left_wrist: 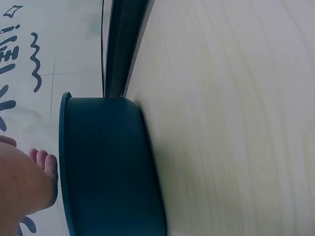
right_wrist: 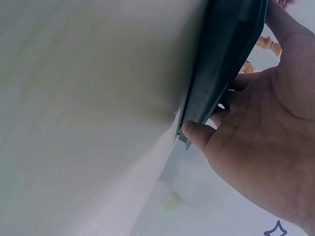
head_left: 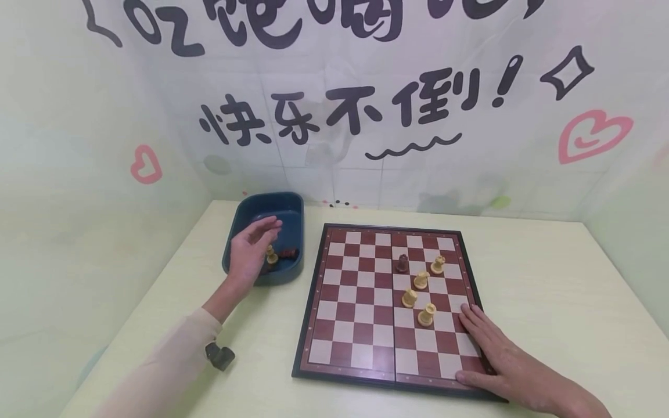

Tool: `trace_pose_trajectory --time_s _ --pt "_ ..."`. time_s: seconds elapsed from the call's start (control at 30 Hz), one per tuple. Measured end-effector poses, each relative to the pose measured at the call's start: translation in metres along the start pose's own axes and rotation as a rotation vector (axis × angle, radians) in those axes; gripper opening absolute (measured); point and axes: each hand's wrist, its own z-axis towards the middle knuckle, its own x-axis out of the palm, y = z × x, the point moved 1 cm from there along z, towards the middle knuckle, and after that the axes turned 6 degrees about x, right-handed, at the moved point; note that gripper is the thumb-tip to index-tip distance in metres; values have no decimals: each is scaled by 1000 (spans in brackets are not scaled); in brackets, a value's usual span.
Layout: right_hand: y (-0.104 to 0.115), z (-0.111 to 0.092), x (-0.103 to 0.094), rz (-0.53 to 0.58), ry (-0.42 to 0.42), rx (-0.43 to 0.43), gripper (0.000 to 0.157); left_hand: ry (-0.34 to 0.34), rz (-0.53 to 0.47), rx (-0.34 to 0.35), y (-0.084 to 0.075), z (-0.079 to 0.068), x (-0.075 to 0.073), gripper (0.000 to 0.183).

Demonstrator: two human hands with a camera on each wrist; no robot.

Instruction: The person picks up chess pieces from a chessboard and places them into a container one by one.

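My left hand (head_left: 250, 247) is over the dark blue bin (head_left: 300, 229), its fingers fairly straight and slightly bent. Just below it in the bin lie a cream chess piece (head_left: 272, 255) and a dark red-brown one (head_left: 288, 253); the hand hides part of the inside. In the left wrist view, the hand (left_wrist: 24, 182) appears just past the rim of the bin (left_wrist: 106, 162). My right hand (head_left: 504, 360) rests on the right edge of the chessboard (head_left: 352, 290), fingers spread onto the squares and thumb near the front corner. The right wrist view shows that hand (right_wrist: 261, 132) against the board's dark side (right_wrist: 221, 59).
On the board's right half stand a dark chess piece (head_left: 402, 263), two cream knights (head_left: 421, 280) and other cream pieces (head_left: 426, 314). Behind the pale table (head_left: 261, 360) hangs a white printed sheet (head_left: 334, 151). A black strap piece (head_left: 220, 356) sits at the left wrist.
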Motion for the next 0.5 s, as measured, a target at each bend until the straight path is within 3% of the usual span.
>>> trace_pose_trajectory --time_s 0.23,0.5 --pt "-1 -1 0 95 -4 -48 99 55 -26 -11 -1 -3 7 33" --pt "0 -1 -3 101 14 -38 98 114 -5 -35 -5 -4 12 33"
